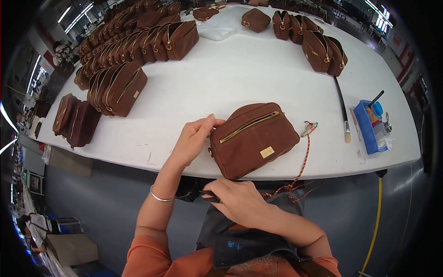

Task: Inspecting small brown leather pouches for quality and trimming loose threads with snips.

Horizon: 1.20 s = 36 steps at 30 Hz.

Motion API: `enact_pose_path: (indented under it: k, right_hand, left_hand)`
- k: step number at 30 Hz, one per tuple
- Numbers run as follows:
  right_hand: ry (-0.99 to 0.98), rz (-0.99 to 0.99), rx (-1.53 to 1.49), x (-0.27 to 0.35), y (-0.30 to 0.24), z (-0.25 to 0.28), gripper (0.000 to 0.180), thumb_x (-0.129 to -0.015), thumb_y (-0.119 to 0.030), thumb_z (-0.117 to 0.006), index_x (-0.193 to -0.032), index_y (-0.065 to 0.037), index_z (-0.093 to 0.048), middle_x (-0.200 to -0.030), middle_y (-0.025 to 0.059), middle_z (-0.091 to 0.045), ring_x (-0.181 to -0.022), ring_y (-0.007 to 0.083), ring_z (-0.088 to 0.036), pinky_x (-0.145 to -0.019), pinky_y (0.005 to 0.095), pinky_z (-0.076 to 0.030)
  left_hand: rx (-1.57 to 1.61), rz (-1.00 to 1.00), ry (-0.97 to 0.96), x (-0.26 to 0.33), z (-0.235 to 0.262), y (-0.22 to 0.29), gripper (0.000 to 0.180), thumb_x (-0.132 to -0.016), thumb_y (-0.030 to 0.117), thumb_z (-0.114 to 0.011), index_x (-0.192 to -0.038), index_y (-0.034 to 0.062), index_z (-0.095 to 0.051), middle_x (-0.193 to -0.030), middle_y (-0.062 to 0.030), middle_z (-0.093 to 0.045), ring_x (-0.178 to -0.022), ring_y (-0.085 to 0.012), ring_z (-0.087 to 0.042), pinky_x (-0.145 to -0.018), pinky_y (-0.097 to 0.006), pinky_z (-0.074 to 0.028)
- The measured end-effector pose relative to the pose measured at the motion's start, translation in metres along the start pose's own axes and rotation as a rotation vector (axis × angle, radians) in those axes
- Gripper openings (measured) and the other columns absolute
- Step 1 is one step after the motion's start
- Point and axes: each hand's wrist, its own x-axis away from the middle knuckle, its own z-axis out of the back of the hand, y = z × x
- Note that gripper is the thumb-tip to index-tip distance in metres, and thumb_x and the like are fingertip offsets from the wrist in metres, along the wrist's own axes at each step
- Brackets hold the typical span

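A brown leather pouch bag (pixel 258 143) stands near the table's front edge, its brass zipper and small gold plate facing me. At its upper left corner is my left hand (pixel 196 136), thumb and fingers closed on the edge; some fingertips are hidden behind the bag. Below the bag, just off the table edge, my right hand (pixel 240 201) is closed around a small black tool (pixel 210 196). Most of that tool is covered by the fingers, so its exact kind is unclear. An orange and black cord (pixel 306 157) with a green-tipped end runs from the table down to my apron.
Rows of similar brown bags (pixel 138 41) fill the far left; more bags (pixel 318 51) stand far right. Two darker bags (pixel 83 122) sit at the left edge. A long brush (pixel 344 111) and a blue tray (pixel 367 129) of small supplies lie on the right.
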Motion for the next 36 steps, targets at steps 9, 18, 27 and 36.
enact_pose_path:
  k: [9, 18, 27, 36]
  right_hand:
    - [0.044, -0.047, -0.039, 0.008, 0.014, 0.011, 0.027, -0.082, -0.018, -0.077, -0.079, -0.003, -0.054, -0.068, 0.0095, -0.059, -0.057, 0.0273, -0.060, -0.050, 0.0352, -0.046]
    - [0.181, -0.230, -0.250, 0.022, 0.020, 0.042, 0.027, -0.084, -0.015, -0.075, -0.076, -0.001, -0.053, -0.064, 0.0128, -0.056, -0.054, 0.0290, -0.054, -0.051, 0.0333, -0.043]
    - [0.705, -0.629, -0.529, 0.059, 0.068, 0.084, 0.026, -0.094, -0.021, -0.068, -0.081, 0.000, -0.061, -0.067, -0.0048, -0.055, -0.060, 0.0018, -0.041, -0.053, 0.0204, -0.033]
    - [0.605, -0.671, -0.783, 0.057, 0.068, 0.069, 0.020, -0.098, -0.020, -0.061, -0.091, -0.002, -0.063, -0.066, -0.0048, -0.051, -0.054, 0.0004, -0.038, -0.048, 0.0190, -0.029]
  left_hand:
    - [-0.044, -0.007, -0.095, 0.000, -0.002, -0.004, 0.037, -0.100, 0.029, -0.057, -0.116, -0.0028, -0.067, -0.078, 0.0003, -0.063, -0.064, -0.0061, -0.055, -0.055, -0.024, -0.046]
    - [0.012, 0.043, -0.125, 0.001, -0.001, -0.001, 0.034, -0.099, 0.025, -0.059, -0.111, -0.0052, -0.067, -0.076, -0.0010, -0.064, -0.063, -0.0071, -0.057, -0.055, -0.024, -0.047]
    - [-0.124, 0.128, -0.244, -0.009, -0.001, 0.023, 0.043, -0.097, 0.030, -0.063, -0.123, -0.0043, -0.062, -0.088, -0.0049, -0.070, -0.078, -0.0094, -0.063, -0.078, -0.025, -0.049]
    - [0.707, 0.518, -0.505, -0.075, -0.043, 0.010, 0.038, -0.096, 0.025, -0.065, -0.123, -0.0009, -0.061, -0.109, -0.0104, -0.069, -0.095, -0.0151, -0.068, -0.082, -0.030, -0.058]
